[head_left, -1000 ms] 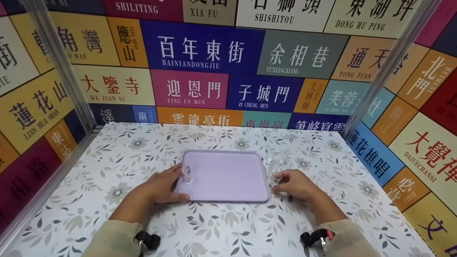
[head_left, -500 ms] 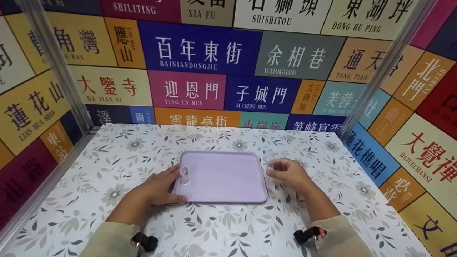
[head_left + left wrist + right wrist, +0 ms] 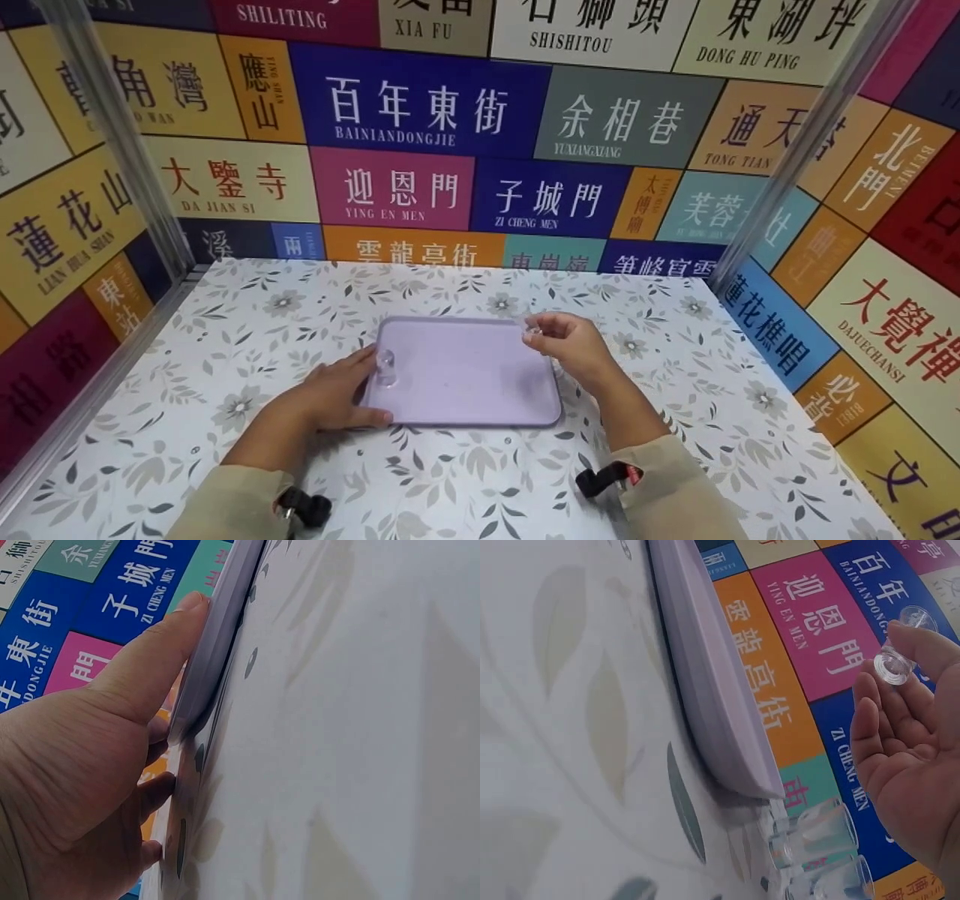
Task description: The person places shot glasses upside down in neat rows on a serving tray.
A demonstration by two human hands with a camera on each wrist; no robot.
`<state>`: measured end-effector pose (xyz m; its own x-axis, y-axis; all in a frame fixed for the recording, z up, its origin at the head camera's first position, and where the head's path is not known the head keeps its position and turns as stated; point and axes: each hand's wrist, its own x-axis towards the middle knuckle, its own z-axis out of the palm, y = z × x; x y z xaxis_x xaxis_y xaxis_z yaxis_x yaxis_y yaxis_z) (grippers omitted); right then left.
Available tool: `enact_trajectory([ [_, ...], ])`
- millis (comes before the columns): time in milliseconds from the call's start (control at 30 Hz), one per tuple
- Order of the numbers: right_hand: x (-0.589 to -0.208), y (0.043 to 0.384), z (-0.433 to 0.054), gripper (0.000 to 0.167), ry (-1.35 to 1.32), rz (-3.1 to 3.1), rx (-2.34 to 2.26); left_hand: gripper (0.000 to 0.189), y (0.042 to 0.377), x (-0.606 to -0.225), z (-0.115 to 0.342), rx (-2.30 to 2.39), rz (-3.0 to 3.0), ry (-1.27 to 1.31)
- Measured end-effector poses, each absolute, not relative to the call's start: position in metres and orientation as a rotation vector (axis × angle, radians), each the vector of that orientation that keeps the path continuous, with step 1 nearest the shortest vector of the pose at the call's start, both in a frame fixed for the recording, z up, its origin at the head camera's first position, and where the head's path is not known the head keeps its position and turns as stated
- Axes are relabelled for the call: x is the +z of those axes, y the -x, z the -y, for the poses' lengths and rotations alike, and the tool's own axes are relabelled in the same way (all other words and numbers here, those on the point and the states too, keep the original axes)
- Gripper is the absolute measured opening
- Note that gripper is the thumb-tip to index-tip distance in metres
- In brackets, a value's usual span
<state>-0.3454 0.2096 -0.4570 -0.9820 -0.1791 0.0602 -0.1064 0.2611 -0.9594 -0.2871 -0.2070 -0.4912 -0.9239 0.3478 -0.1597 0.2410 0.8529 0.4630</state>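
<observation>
A lavender tray (image 3: 465,375) lies flat on the patterned table. My left hand (image 3: 341,394) rests at its left side, fingers along that edge and the straight thumb against the near rim; in the left wrist view the thumb (image 3: 161,652) lies along the tray's side. Inside the left edge stands a small clear cup (image 3: 386,369). My right hand (image 3: 574,349) is over the tray's far right corner. Between thumb and fingertips it pinches another small clear cup (image 3: 895,664), raised above the tray in the right wrist view.
Clear cups (image 3: 817,832) stand on the table beyond the tray's right end; the right hand hides them in the head view. Colourful sign-covered panels (image 3: 420,97) rise behind and beside the table (image 3: 247,337), with clear posts (image 3: 787,142) at the corners.
My right hand has moved from beside the tray's right edge, up and left over its far right corner, carrying a clear cup. The left hand and tray stay in place.
</observation>
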Motion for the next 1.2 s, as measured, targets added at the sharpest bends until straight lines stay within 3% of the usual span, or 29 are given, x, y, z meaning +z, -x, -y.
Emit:
enact_trajectory([
  [500, -0.456, 0.356, -0.136, 0.032, 0.332, -2.370, -1.985, 0.116, 0.285, -0.490, 0.210, 0.659, -2.796, -0.452],
  [1200, -0.461, 0.363, -0.055, 0.035, 0.504, -2.236, -2.067, 0.117, 0.288, -0.489, 0.207, 0.646, -2.789, -0.428],
])
